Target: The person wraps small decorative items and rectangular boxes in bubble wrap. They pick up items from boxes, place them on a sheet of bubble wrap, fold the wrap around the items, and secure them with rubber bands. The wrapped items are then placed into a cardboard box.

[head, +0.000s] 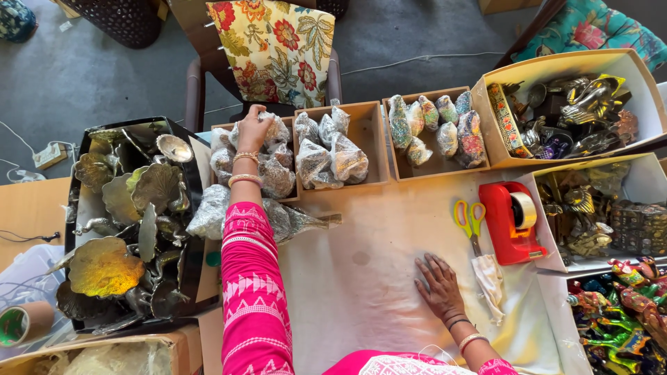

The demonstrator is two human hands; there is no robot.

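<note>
My left hand (253, 129) reaches far forward into the leftmost wooden box (219, 128) and closes over one of the plastic-wrapped bundles (276, 133) packed inside. That arm wears a pink patterned sleeve and bangles. My right hand (438, 286) lies flat, fingers spread, on the white cloth-covered table (361, 278), holding nothing. More wrapped bundles (208, 212) rest on the table beside my left forearm.
A second wooden box (372, 135) holds wrapped pieces; a third (438, 163) holds painted ones. Yellow-handled scissors (470, 219) and a red tape dispenser (511, 222) sit right. A black tray of metal leaf dishes (132, 215) is left. Boxes of ornaments (590, 104) line the right.
</note>
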